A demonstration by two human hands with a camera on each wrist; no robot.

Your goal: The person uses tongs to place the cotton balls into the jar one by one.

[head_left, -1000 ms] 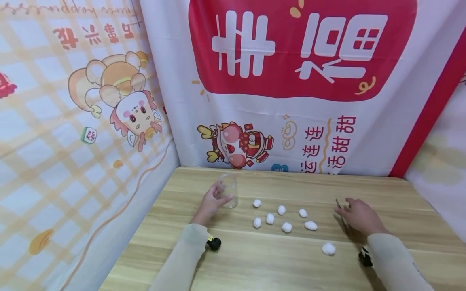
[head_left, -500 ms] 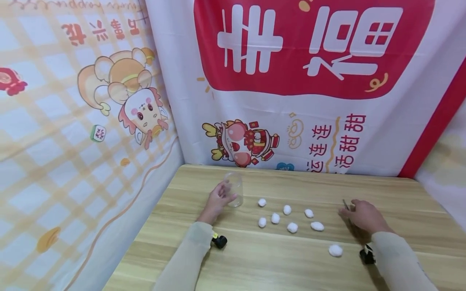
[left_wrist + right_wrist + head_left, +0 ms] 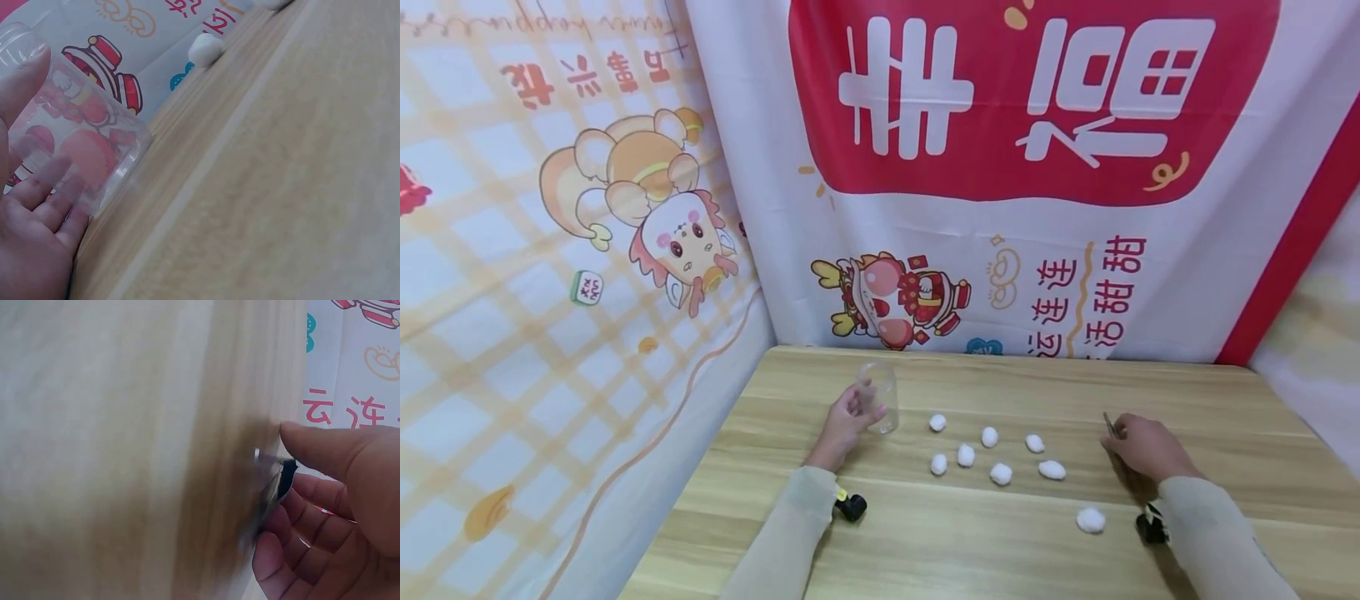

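The step in hand looks like steadying the container while readying the tool. The person's left hand (image 3: 842, 427) is part-closed round the near-left side of a clear plastic jar (image 3: 886, 392), the thumb against the front and the fingers reaching behind; it cups the wall rather than squeezing it, as far as the left wrist view shows. The jar appears to stand upright with its base on the wood-grain table (image 3: 970, 542). Nothing shows inside it, and whether its mouth is uncovered is hard to make out.

Well to the right of the jar, the right hand (image 3: 1152, 447) holds a slim metallic tool (image 3: 1110, 425), perhaps tweezers, in bent fingers with little opening left between them. The right wrist view is blurred there, so it cannot be told whether the tool's ends are spread or together, or whether they touch the wood.

Between the jar and that hand lie seven white cotton balls (image 3: 966, 455) in a loose group, each apart from the others. An eighth, the lone cotton ball (image 3: 1090, 521), sits farther from the jar and closer to the person. No ball is in either hand.

Judging from this layout, the next move calls for settling the tool in a firm working grip, points toward the balls, while the left hand keeps the jar from tipping; light, loose balls would want only a gentle pinch.
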